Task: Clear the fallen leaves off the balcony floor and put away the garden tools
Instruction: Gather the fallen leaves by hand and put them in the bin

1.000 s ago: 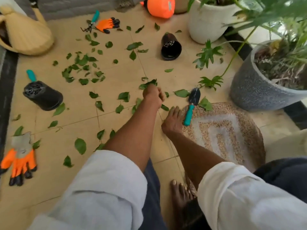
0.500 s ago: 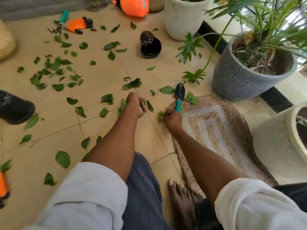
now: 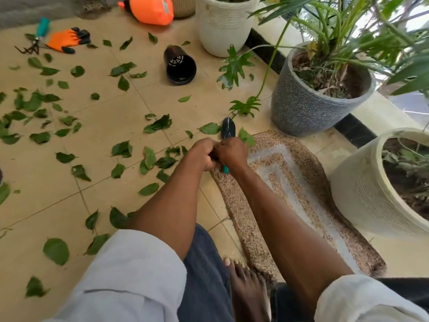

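Task barely begun. Left hand [image 3: 201,155] and right hand [image 3: 232,152] are pressed together, fingers curled, over the trowel [image 3: 228,129] at the mat's [image 3: 290,182] far-left edge; contents of fists not discernible. Leaves [image 3: 37,108] litter the floor left and near. Hand rake [image 3: 34,40] and orange glove [image 3: 67,39] lie far left, not stowed.

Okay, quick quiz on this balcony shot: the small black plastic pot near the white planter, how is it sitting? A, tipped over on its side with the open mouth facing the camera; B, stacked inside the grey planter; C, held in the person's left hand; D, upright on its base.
A: the black pot lies on its side on the floor tiles, its open mouth and slotted bottom facing the camera, apart from the white planter.
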